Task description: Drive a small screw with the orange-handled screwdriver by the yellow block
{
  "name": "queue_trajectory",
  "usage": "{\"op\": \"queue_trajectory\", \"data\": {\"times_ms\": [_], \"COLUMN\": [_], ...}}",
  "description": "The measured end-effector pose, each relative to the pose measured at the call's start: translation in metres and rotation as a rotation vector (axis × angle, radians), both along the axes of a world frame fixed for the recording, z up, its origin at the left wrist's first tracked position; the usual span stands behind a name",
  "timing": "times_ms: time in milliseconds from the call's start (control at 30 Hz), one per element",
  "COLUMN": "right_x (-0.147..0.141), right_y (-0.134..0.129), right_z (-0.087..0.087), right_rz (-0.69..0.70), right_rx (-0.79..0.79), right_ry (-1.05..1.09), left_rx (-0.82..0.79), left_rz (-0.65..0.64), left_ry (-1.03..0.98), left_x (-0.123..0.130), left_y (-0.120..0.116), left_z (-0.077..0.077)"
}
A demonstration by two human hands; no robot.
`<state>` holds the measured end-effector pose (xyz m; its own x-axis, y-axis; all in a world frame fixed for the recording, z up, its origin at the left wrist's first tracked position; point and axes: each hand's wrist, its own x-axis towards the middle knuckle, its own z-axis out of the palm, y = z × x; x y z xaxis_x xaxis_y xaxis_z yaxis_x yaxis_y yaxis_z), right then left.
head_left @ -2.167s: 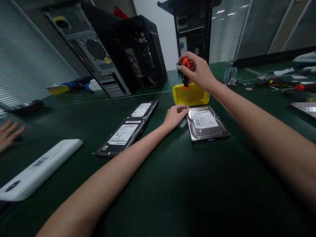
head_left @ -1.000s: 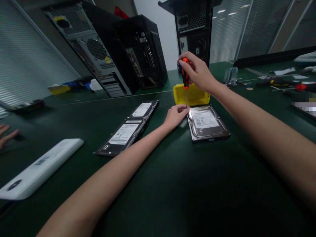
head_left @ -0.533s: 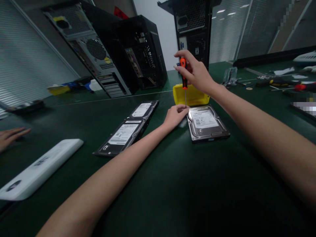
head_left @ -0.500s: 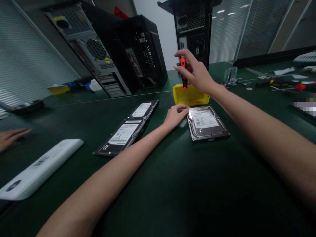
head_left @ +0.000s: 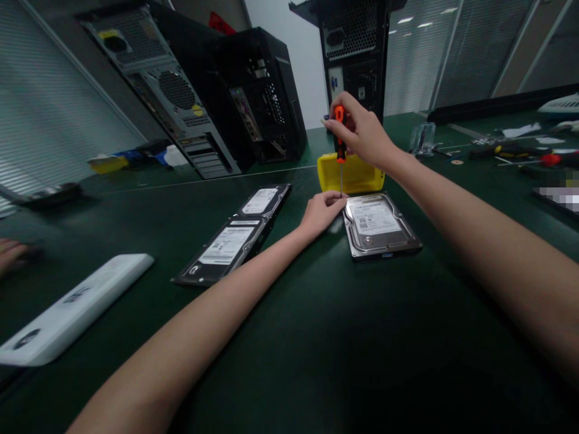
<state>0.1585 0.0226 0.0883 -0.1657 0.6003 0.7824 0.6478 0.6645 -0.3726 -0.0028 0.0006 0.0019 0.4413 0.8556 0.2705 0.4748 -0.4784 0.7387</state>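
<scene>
My right hand [head_left: 362,129] grips the orange and black handle of a screwdriver [head_left: 340,135] with thumb and fingers. The screwdriver stands upright, its tip down at the far left corner of a hard drive [head_left: 373,223] that lies label up on the table. At that same corner my left hand [head_left: 321,212] is closed on the drive's edge, with its fingertips against the lower end of the shaft. Those fingertips hide the screw spot and the very tip. Just behind the drive stands a yellow plastic case [head_left: 357,175].
Two more hard drives [head_left: 228,244] [head_left: 261,200] lie to the left, end to end. A white box [head_left: 76,307] is at the near left, with another person's hand [head_left: 11,253] beyond it. Computer cases [head_left: 176,90] [head_left: 355,66] stand at the back. Pliers and other tools [head_left: 511,150] lie at the right.
My right fingers, spread apart around the handle before, have closed in on it, and the screwdriver is slightly more upright. The other person's hand has moved left. My left hand stays put.
</scene>
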Motion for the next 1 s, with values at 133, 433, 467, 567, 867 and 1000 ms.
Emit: {"op": "queue_trajectory", "data": {"times_ms": [133,433,467,567,867,1000], "right_x": [0.0007,0.0013,0.0020,0.0038,0.0029,0.0028], "right_y": [-0.0008,0.0010,0.0020,0.0040,0.0024,0.0043], "right_z": [0.0014,0.0006,0.0001,-0.0006,-0.0008,-0.0019], "right_rz": [-0.041,-0.045,-0.048,-0.055,-0.077,-0.082], "right_rx": [0.003,0.012,0.013,0.018,0.017,0.008], "right_ry": [0.013,0.037,0.037,0.033,0.015,0.008], "left_rx": [0.005,0.020,0.022,0.021,0.019,0.015], "left_rz": [-0.008,0.007,0.005,-0.010,0.000,-0.002], "left_ry": [-0.004,0.015,0.012,0.001,0.008,0.007], "left_x": [-0.0004,-0.0003,-0.0002,0.0000,0.0000,-0.0004], "left_y": [0.0005,-0.0004,-0.0001,0.0008,0.0029,0.0029], "left_z": [0.0000,0.0000,-0.0004,-0.0016,-0.0023,-0.0023]}}
